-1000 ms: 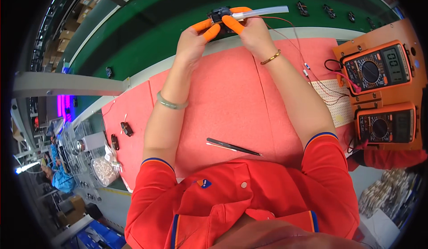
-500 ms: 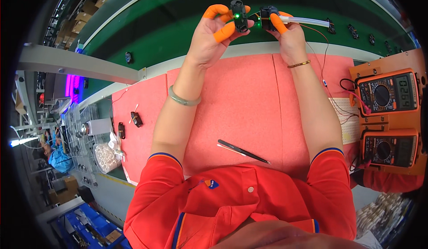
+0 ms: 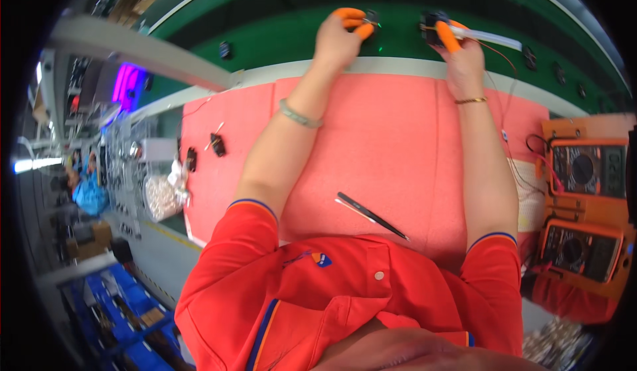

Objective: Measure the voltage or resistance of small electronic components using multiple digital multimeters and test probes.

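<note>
Over the green belt (image 3: pixel 398 47), my left hand (image 3: pixel 337 42), with orange finger cots, pinches a small black electronic module (image 3: pixel 372 19). The fingers partly cover the module, and motion blurs it; a small green light glows beside it. To its right, my right hand (image 3: pixel 463 59), also in orange finger cots, is closed on a black block-shaped fixture (image 3: pixel 432 28). A whitish translucent tube (image 3: pixel 491 37) extends rightward from that hand, and thin wires trail down past the wrist. The module and the fixture are apart.
Black tweezers (image 3: pixel 375 217) and a thin white stick lie on the pink mat (image 3: pixel 378 139). At left are two small black modules (image 3: pixel 217 145) and a bag of white pieces (image 3: pixel 161 197). Two orange multimeters (image 3: pixel 584 168) stand at right beside a breadboard (image 3: pixel 531 205). More modules (image 3: pixel 225 50) sit on the belt.
My hands have drawn apart, separating the black module from the fixture in my right hand. The module has turned and is now more covered by my left fingers. The whole view has shifted slightly.
</note>
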`<state>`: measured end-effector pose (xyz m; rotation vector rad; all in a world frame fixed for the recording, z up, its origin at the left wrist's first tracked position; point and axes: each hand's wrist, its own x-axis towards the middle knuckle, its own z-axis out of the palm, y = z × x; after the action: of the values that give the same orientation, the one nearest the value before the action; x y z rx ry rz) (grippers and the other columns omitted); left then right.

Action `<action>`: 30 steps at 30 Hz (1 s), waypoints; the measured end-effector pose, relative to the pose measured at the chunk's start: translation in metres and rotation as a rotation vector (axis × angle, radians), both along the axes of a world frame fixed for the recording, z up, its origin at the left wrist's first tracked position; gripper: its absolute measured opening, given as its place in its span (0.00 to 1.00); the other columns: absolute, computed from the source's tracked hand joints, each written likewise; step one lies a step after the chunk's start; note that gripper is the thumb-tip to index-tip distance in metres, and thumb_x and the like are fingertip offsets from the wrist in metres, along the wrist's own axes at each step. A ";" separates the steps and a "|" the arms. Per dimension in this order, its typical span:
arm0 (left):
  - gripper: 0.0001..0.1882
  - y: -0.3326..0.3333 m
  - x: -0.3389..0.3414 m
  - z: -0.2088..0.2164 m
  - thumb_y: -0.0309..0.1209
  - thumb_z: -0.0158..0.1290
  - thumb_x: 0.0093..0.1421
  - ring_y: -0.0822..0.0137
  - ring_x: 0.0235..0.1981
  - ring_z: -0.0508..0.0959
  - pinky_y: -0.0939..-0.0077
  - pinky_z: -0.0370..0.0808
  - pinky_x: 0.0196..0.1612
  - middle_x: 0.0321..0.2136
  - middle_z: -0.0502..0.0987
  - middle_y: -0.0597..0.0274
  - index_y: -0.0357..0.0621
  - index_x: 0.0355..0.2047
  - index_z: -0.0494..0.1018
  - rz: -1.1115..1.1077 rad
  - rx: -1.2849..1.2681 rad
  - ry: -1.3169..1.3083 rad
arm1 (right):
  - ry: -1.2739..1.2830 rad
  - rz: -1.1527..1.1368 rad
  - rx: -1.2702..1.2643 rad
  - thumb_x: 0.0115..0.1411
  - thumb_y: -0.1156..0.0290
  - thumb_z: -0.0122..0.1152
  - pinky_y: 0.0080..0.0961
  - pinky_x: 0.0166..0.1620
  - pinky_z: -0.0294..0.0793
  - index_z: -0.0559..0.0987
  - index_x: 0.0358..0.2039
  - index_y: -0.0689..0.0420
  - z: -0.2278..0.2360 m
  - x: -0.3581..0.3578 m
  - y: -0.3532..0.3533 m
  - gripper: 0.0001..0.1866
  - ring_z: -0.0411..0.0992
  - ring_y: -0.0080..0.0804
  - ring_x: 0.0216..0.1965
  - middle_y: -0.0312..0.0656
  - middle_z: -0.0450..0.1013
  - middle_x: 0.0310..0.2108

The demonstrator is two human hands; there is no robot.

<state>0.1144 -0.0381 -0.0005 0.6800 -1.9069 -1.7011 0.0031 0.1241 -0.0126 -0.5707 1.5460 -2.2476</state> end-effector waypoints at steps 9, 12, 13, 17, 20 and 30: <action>0.13 -0.070 0.039 -0.002 0.37 0.53 0.45 0.55 0.42 0.68 0.67 0.66 0.43 0.42 0.67 0.50 0.48 0.32 0.73 0.481 -1.047 -0.556 | -0.035 0.007 -0.018 0.53 0.75 0.50 0.22 0.39 0.70 0.68 0.39 0.63 -0.002 0.005 0.000 0.13 0.67 0.26 0.35 0.40 0.67 0.34; 0.17 -0.098 0.068 0.019 0.37 0.47 0.48 0.55 0.46 0.62 0.65 0.65 0.43 0.42 0.65 0.50 0.50 0.39 0.69 0.480 -1.004 -1.123 | -0.035 -0.024 -0.010 0.52 0.74 0.50 0.22 0.39 0.70 0.68 0.39 0.64 -0.003 0.003 -0.001 0.13 0.67 0.26 0.35 0.39 0.67 0.34; 0.17 -0.114 0.079 0.018 0.38 0.47 0.49 0.54 0.44 0.65 0.66 0.67 0.42 0.42 0.66 0.51 0.47 0.39 0.69 0.502 -1.030 -1.265 | -0.036 -0.030 -0.001 0.52 0.74 0.50 0.22 0.38 0.70 0.68 0.39 0.63 0.000 0.005 -0.002 0.13 0.67 0.26 0.35 0.39 0.67 0.34; 0.19 -0.149 0.094 0.020 0.39 0.47 0.49 0.57 0.39 0.71 0.68 0.67 0.42 0.39 0.69 0.49 0.41 0.37 0.69 0.128 -0.920 -1.430 | -0.001 -0.051 0.045 0.52 0.75 0.52 0.21 0.38 0.71 0.68 0.38 0.63 0.002 0.002 -0.002 0.13 0.67 0.25 0.35 0.39 0.67 0.34; 0.18 -0.126 0.075 0.021 0.37 0.49 0.47 0.58 0.40 0.70 0.69 0.67 0.42 0.38 0.70 0.48 0.40 0.37 0.69 0.065 -0.966 -1.103 | 0.010 -0.055 0.071 0.50 0.74 0.53 0.20 0.35 0.71 0.70 0.35 0.63 -0.001 -0.004 0.004 0.11 0.68 0.25 0.31 0.40 0.68 0.32; 0.15 0.010 0.005 0.032 0.24 0.46 0.52 0.69 0.29 0.71 0.79 0.67 0.33 0.29 0.71 0.59 0.39 0.42 0.64 -0.042 -0.715 -0.363 | -0.213 0.219 -0.212 0.49 0.73 0.56 0.17 0.31 0.69 0.69 0.33 0.62 0.011 0.011 0.006 0.11 0.68 0.21 0.28 0.38 0.69 0.28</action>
<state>0.1195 -0.0282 0.0314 0.6785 -2.5726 -0.8260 0.0144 0.1299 -0.0020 -0.5110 1.0974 -2.2335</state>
